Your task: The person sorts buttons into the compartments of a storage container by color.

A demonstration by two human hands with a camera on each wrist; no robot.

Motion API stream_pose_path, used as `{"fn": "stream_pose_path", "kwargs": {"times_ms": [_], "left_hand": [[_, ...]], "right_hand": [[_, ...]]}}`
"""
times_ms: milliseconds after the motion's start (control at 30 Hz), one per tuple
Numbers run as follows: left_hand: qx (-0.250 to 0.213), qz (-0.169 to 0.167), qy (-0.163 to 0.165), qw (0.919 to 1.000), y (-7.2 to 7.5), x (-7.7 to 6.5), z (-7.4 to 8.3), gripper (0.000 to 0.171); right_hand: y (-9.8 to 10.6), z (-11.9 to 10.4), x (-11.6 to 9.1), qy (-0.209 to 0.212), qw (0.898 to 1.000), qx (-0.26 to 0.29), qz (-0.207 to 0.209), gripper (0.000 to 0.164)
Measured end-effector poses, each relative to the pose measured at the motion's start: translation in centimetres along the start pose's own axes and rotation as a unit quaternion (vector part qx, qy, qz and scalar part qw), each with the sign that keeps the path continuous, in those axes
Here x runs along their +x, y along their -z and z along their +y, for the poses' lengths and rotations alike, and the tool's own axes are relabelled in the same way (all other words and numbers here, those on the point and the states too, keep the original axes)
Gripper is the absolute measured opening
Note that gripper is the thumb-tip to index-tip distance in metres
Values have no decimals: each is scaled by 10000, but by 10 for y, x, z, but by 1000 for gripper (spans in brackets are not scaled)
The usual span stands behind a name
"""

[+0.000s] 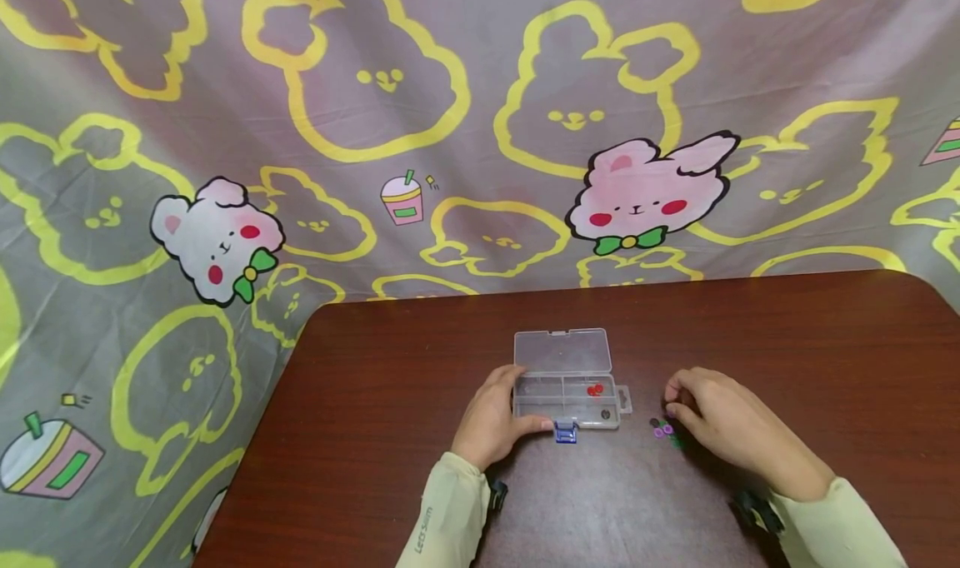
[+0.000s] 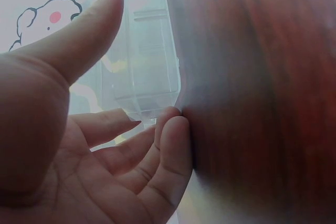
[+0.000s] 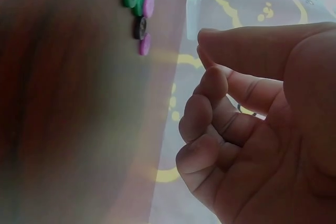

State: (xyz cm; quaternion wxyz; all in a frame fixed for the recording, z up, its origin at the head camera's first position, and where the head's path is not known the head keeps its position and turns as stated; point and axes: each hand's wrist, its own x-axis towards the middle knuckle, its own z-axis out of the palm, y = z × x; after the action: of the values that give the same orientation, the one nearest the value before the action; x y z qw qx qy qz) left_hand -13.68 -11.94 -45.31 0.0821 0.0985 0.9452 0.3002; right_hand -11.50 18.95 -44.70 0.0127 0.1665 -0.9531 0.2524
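A clear plastic compartment box [image 1: 558,418] lies with its lid [image 1: 562,351] raised at the back and a blue latch [image 1: 566,432] at the front. Red buttons [image 1: 595,391] sit in its back right compartment, and a dark button [image 1: 606,415] in the front right. My left hand [image 1: 489,418] holds the box's left end, thumb along the front edge near the latch, fingers at the side. To the right of the box lies a small group of purple, green and black buttons [image 1: 660,432]. Above them is my right hand [image 1: 723,422], its fingers loosely curled and no button visible between thumb and forefinger.
The brown wooden table [image 1: 375,401] carries the box and buttons. Behind it hangs a patterned cloth [image 1: 480,135] with cartoon animals, reaching down to the table's back edge. A hanging tab [image 1: 624,399] sticks out from the box's right end.
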Motion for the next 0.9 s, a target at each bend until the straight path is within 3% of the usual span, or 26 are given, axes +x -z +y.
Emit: {"fn": "stream_pose_path", "kwargs": {"times_ms": [667, 900], "left_hand": [[13, -12, -2, 10000, 0, 0, 0, 87], [23, 21, -28, 10000, 0, 0, 0, 88]], "right_hand": [[-8, 7, -8, -82, 9995, 107, -277, 20], [-10, 9, -11, 73, 9999, 58, -137, 22]]}}
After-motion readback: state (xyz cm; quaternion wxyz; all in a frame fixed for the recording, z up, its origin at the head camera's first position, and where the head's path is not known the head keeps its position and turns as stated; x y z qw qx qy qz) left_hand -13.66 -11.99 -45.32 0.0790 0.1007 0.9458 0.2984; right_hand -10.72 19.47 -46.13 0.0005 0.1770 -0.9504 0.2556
